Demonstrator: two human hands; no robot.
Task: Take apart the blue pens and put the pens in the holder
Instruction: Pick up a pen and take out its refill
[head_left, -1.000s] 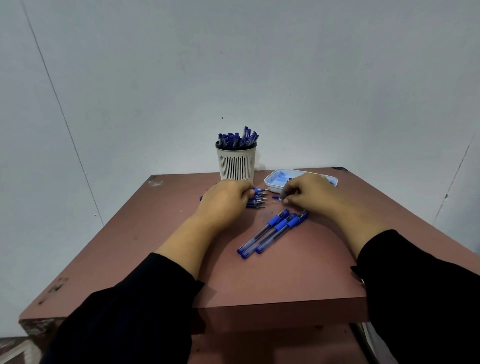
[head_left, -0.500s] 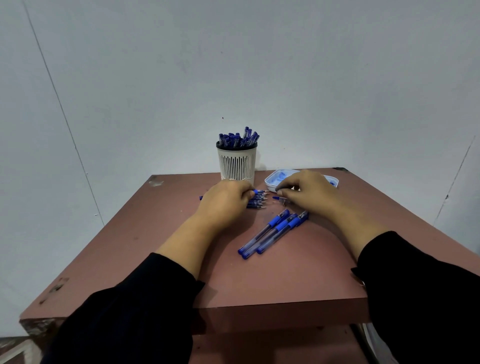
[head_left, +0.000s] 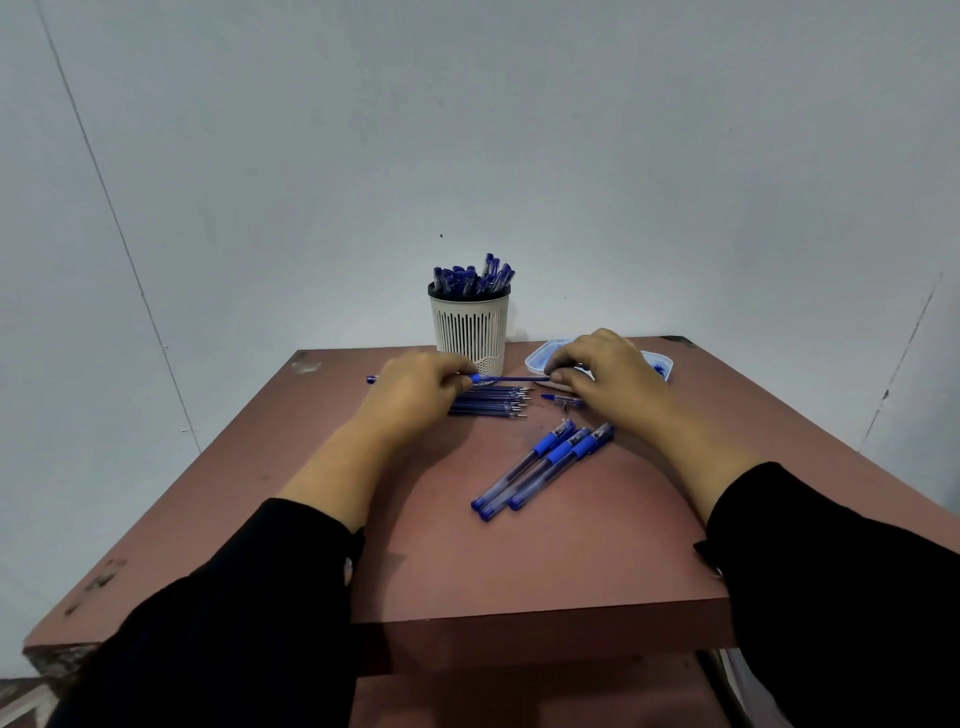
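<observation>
Right, my left hand (head_left: 415, 389) and right hand (head_left: 605, 376) each have fingers clamped on an end of one thin blue refill (head_left: 511, 379), held just above the refill pile (head_left: 488, 402) mid-surface. Far behind, the holder (head_left: 470, 325) looks well stocked, while three whole pens (head_left: 543, 465) lie nearer, untouched, so I reckon we're well along.

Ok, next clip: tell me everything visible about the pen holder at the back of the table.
The pen holder is a white cup, plastic by its look, with narrow vertical slots round its wall, a finer mesh patch near the base and a dark rim. It stands upright near the table's far edge, against the wall. Blue pens crowd it, their ends sticking up above the rim, some leaning right. Neither hand touches it; the left hand lies in front, and a shallow tray sits to its right.
</observation>
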